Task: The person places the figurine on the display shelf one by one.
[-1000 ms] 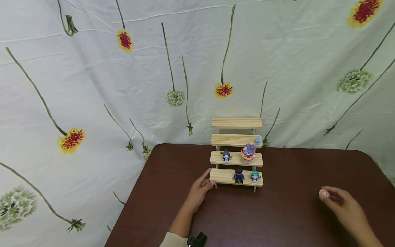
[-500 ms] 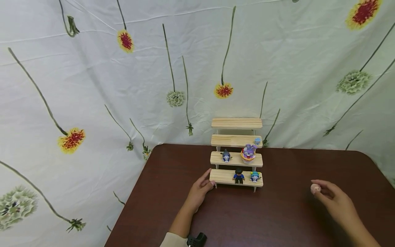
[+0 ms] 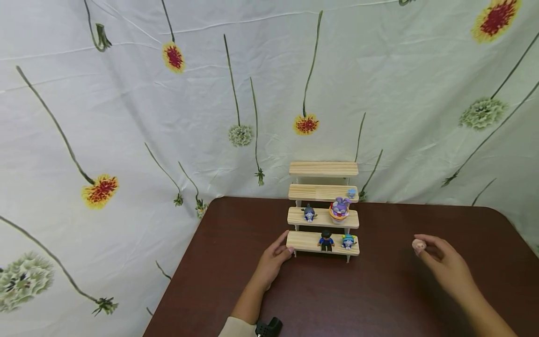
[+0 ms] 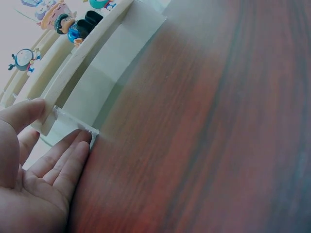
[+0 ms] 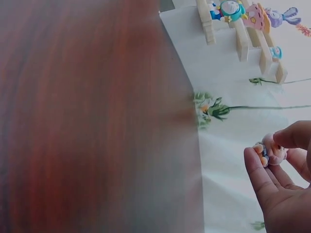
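Note:
My left hand [image 3: 271, 264] grips the left end of the lowest step of a wooden stepped display stand [image 3: 301, 240], thumb at the front corner and index finger at the back. In the left wrist view the other fingers reach under the plank by the clear support. Over the table's right side, my right hand [image 3: 448, 267] pinches a small pale pink figurine [image 5: 276, 149] between thumb and fingers. On the lowest step stand a black-haired figure [image 3: 326, 240] in blue and a figure with a teal hat [image 3: 348, 241].
One step up are a dark-hatted figure [image 3: 309, 213] and a purple rabbit figure [image 3: 338, 209]; a tiny blue figure [image 3: 351, 193] sits on the step above. The stand is near the back of the dark brown table [image 3: 379, 299], before a flowered cloth [image 3: 269, 93].
My right hand has moved left and a little farther back over the table, carrying the pink figurine toward the stand. The left hand has stayed at the stand.

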`<state>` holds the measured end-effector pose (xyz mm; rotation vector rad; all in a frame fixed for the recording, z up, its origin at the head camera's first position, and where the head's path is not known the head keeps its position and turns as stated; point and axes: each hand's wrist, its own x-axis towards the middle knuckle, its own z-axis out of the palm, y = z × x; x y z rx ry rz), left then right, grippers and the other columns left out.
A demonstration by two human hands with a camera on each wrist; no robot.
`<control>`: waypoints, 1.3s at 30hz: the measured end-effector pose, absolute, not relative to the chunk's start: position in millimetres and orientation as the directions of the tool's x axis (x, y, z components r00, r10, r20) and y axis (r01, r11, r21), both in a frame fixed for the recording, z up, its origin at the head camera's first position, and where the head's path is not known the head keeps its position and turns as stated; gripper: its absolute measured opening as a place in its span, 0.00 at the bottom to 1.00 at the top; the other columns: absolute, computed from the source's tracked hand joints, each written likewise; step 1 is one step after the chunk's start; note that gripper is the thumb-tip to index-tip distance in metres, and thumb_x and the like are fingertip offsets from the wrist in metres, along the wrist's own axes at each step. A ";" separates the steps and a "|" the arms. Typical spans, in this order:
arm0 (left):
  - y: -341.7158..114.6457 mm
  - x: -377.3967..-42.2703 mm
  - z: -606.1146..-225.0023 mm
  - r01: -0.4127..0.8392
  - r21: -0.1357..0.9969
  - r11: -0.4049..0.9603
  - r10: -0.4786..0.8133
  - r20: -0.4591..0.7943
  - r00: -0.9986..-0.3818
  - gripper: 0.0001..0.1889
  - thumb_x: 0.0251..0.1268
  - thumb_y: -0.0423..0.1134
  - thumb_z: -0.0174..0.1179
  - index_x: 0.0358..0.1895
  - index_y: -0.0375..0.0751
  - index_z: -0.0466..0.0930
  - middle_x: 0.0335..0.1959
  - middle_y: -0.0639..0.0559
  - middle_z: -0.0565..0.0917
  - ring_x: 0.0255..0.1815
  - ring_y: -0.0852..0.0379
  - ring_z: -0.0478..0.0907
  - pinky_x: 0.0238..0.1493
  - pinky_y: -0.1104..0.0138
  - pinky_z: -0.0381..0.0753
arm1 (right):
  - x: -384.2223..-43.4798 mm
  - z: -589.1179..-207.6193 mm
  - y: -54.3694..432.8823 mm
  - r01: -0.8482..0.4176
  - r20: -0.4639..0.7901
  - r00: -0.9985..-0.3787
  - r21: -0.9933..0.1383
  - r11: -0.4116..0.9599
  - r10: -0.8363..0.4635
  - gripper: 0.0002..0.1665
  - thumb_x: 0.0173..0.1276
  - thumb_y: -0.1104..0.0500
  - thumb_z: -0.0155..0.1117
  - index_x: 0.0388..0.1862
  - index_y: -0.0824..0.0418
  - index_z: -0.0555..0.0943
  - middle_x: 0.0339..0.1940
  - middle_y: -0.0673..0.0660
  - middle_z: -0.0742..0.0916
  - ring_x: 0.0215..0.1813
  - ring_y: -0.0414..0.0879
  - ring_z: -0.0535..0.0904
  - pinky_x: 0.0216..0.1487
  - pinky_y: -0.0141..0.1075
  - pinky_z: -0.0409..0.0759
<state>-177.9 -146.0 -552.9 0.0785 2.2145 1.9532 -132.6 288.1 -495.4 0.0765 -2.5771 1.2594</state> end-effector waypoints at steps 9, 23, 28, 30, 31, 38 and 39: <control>-146.1 -178.0 -554.2 -0.079 0.990 0.114 0.169 -0.097 -0.981 0.35 0.73 0.49 0.61 0.80 0.57 0.60 0.58 0.41 0.85 0.61 0.49 0.80 0.69 0.52 0.72 | -147.2 -484.6 274.3 -0.233 0.313 -0.950 -0.751 0.617 0.022 0.22 0.76 0.56 0.63 0.64 0.64 0.78 0.53 0.52 0.79 0.49 0.11 0.70 0.44 0.11 0.71; -145.8 -179.2 -552.9 -0.079 0.992 0.100 0.169 -0.096 -0.981 0.35 0.73 0.48 0.61 0.80 0.55 0.60 0.58 0.40 0.85 0.61 0.49 0.80 0.67 0.55 0.73 | -169.9 -469.3 259.1 -0.280 0.351 -0.936 -0.749 0.601 0.001 0.21 0.76 0.58 0.62 0.64 0.64 0.78 0.52 0.53 0.79 0.48 0.15 0.72 0.46 0.11 0.70; -146.5 -179.5 -554.8 -0.067 0.991 0.115 0.176 -0.087 -0.980 0.35 0.73 0.49 0.61 0.79 0.58 0.60 0.58 0.41 0.85 0.62 0.48 0.80 0.68 0.52 0.72 | -176.7 -458.9 255.8 -0.277 0.332 -0.943 -0.759 0.589 -0.016 0.22 0.77 0.56 0.60 0.65 0.65 0.77 0.56 0.59 0.78 0.49 0.15 0.70 0.46 0.11 0.70; -146.9 -179.3 -555.2 -0.062 0.990 0.127 0.178 -0.084 -0.980 0.34 0.73 0.50 0.61 0.79 0.59 0.60 0.58 0.41 0.85 0.62 0.48 0.80 0.69 0.51 0.72 | -179.4 -455.0 254.4 -0.273 0.320 -0.947 -0.767 0.581 -0.023 0.23 0.77 0.56 0.60 0.66 0.65 0.76 0.58 0.60 0.78 0.49 0.16 0.70 0.46 0.11 0.70; -147.0 -179.2 -555.3 -0.060 0.990 0.127 0.179 -0.082 -0.980 0.35 0.73 0.50 0.61 0.79 0.59 0.60 0.58 0.41 0.85 0.62 0.48 0.80 0.69 0.50 0.71 | -181.0 -453.3 253.5 -0.271 0.316 -0.949 -0.768 0.580 -0.025 0.24 0.78 0.55 0.60 0.66 0.65 0.76 0.58 0.61 0.77 0.49 0.16 0.70 0.46 0.11 0.70; -147.0 -178.4 -555.6 -0.062 0.988 0.141 0.168 -0.085 -0.982 0.35 0.73 0.50 0.61 0.80 0.57 0.60 0.57 0.41 0.85 0.61 0.47 0.81 0.69 0.49 0.70 | -191.7 -440.6 246.7 -0.237 0.282 -0.959 -0.775 0.586 -0.016 0.29 0.78 0.50 0.59 0.71 0.63 0.74 0.62 0.63 0.77 0.50 0.15 0.68 0.47 0.10 0.69; -147.0 -178.3 -555.7 -0.063 0.988 0.144 0.166 -0.087 -0.982 0.35 0.73 0.50 0.61 0.80 0.57 0.60 0.57 0.41 0.85 0.61 0.47 0.81 0.69 0.49 0.71 | -192.9 -438.7 245.8 -0.232 0.276 -0.961 -0.777 0.585 -0.015 0.29 0.78 0.49 0.59 0.71 0.63 0.74 0.62 0.63 0.77 0.50 0.15 0.67 0.47 0.11 0.69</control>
